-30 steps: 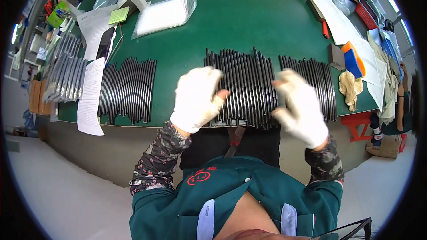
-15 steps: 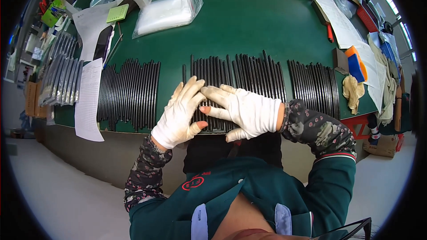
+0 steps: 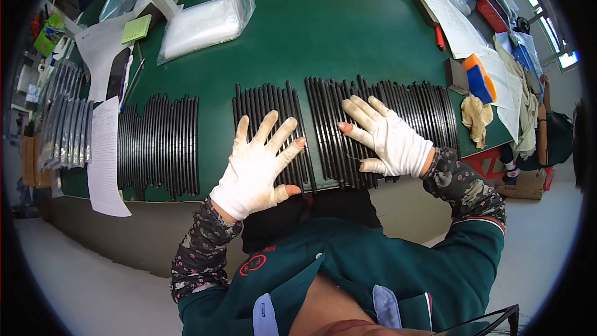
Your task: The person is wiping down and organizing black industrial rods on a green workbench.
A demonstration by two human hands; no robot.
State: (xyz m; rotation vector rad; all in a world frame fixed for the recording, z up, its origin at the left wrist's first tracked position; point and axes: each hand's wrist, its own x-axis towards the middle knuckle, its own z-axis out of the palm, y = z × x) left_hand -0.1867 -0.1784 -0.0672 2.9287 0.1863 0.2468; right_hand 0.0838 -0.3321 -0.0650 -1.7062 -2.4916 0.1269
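A green worktable fills the workspace, black rods laid side by side along its near edge. The widest row stretches across the right; a narrower middle row sits across a thin strip of bare green, and a far-left row lies untouched beside a printed sheet.

Parting the rods cleanly likely calls for flat palms and light, even pressure, so that they slide without climbing over one another. Guarding the strip between the rows should keep strays from crossing; the ragged ends are probably best left until the rows stand clear.

A worker's gloved left hand lies palm down over the middle row, fingers fanned apart and pointing away from the body. The right hand rests over the widest row, angled inward from the right, its fingers also parted. Neither is clamped on a rod. The left thumb's bare tip juts sideways near the rods' lower ends.
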